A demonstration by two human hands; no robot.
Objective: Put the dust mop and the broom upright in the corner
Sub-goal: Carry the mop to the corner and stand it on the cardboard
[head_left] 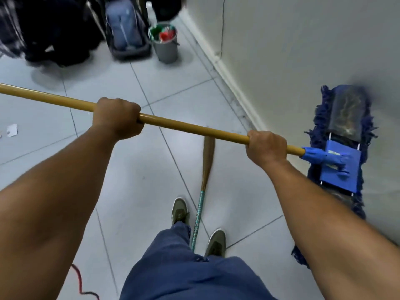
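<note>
dust mop (344, 135) is held level w/ both hands, left (118, 118) & right (267, 146) closed on handle, for control; broom (203, 180) is left on floor.

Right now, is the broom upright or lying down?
Lying down: the broom rests flat on the floor tiles between the person's shoes.

Both arms outstretched; left hand (116, 119), right hand (267, 148) fisted, knuckles up.

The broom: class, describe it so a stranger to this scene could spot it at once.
Start at the tiled floor below the mop handle. The broom lies flat between the person's shoes. Unlike the mop, it is thin, with a teal patterned handle and brown bristles, and no hand holds it.
</note>
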